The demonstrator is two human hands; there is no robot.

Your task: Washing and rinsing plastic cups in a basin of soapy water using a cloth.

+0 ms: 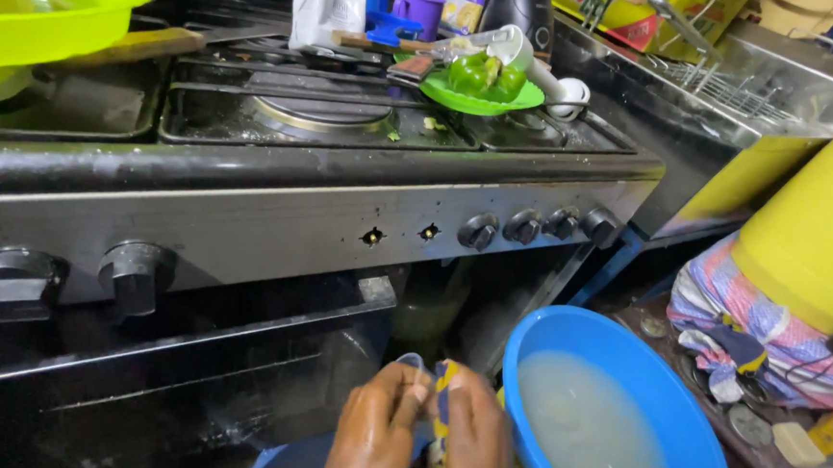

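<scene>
Lowest in the frame, bottom centre, both hands meet: the left hand (375,432) and the right hand (477,440) are pressed together, fingers curled and clenched on a small blue-and-yellow patterned cloth (441,399) bunched between them. Only a strip of the cloth shows, running roughly up and down in the gap between the palms, its top edge poking out above the knuckles; the rest is hidden inside the grip. Neither hand is nearer, since both hold it equally. Just to the right of the hands, almost touching the right one, sits a round blue plastic basin (676,404) holding cloudy greyish water; its rim lies at lower right of the frame. A second blue rim (279,459) shows beneath the hands at the bottom edge, its contents not visible. Behind, filling the upper and left frame, stands a grimy steel gas stove (274,206) with black knobs; a green plate of green peppers (483,86) rests on its top, upper centre.
</scene>
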